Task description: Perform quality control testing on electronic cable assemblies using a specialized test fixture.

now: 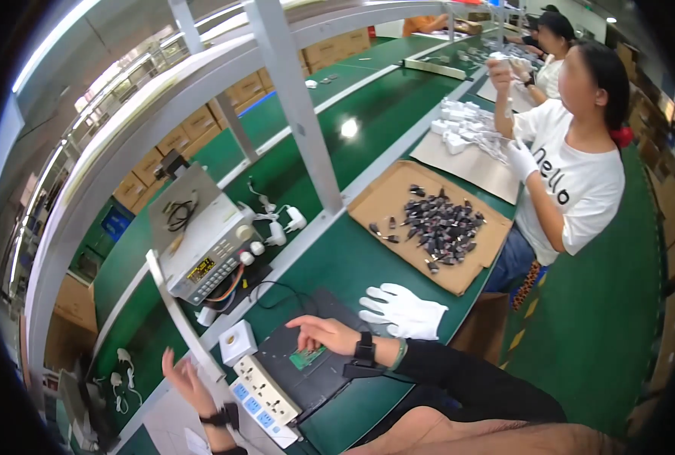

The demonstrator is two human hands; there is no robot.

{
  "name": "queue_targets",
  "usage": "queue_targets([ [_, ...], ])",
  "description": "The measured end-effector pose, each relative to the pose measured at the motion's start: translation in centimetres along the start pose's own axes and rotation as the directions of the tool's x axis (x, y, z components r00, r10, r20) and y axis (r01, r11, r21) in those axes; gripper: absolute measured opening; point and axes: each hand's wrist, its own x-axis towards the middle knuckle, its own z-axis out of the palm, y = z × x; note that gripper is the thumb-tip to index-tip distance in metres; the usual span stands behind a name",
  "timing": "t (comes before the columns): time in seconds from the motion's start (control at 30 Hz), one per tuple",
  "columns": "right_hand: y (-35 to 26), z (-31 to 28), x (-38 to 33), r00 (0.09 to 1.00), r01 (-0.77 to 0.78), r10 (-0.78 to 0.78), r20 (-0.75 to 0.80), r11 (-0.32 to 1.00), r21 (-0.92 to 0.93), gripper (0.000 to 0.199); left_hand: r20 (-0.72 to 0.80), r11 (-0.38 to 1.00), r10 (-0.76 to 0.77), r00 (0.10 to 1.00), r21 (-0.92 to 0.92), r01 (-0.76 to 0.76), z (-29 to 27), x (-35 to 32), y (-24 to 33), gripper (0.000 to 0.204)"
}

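Resting flat on a small green circuit board [306,356], right hand [324,332], fingers spread and pressing lightly, nothing clasped. Board lying on a dark test fixture [307,375] at about 6 o'clock on the green workbench [368,114]. At 7 o'clock, left hand [183,374] raised, palm open, fingers loosely curled, gripping nothing, just beside a slanted white frame bar [177,311]. Between the two hands, a white power strip [265,392] with blue sockets, touching the fixture's near-left edge; a small white square box [237,341] just beyond it. Black wrist straps on both forearms.

At 3 o'clock from the right hand, very near, a pair of white gloves [402,311] lying flat on the bench. Toward 1 o'clock, well apart, a shallow cardboard tray [383,197] holding a heap of small dark parts [440,225]. Toward 11 o'clock, a grey bench instrument [201,243] tilted on its stand, white adapters [277,224] with cords just beside it.

Farther at 1 o'clock, a seated co-worker in a white shirt [572,182], gloved hands lifted over white parts [459,125] on a card sheet.
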Motion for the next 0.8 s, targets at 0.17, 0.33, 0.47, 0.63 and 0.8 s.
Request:
queue_targets([
  [0.17,-0.2,0.1,-0.3,0.999,0.033,-0.033,-0.021,0.999,-0.004,0.041,0.040,0.952,-0.281,0.959,-0.113,0.284,-5.2,-8.8,-4.7,0.037],
  [0.33,0.6,-0.1,-0.4,0.995,0.081,-0.074,-0.072,0.992,0.094,0.051,-0.056,0.780,-0.623,0.780,-0.111,0.615,-9.3,-14.7,-12.0,0.026],
  [0.47,0.6,0.1,-0.8,0.995,0.080,-0.069,-0.072,0.983,0.162,0.053,-0.203,0.945,-0.323,0.925,-0.009,0.328,-8.5,-14.4,-9.3,0.022],
  [0.63,0.4,0.0,-1.1,0.997,0.064,-0.054,-0.063,0.985,0.160,0.052,-0.055,0.672,-0.618,0.785,-0.555,0.490,-10.3,-13.8,-12.2,0.020],
  [0.8,0.0,-0.1,-1.0,0.998,0.032,-0.026,-0.063,0.994,0.100,0.054,0.179,0.835,0.172,0.969,-0.548,-0.047,-10.9,-12.7,-14.8,0.023],
])
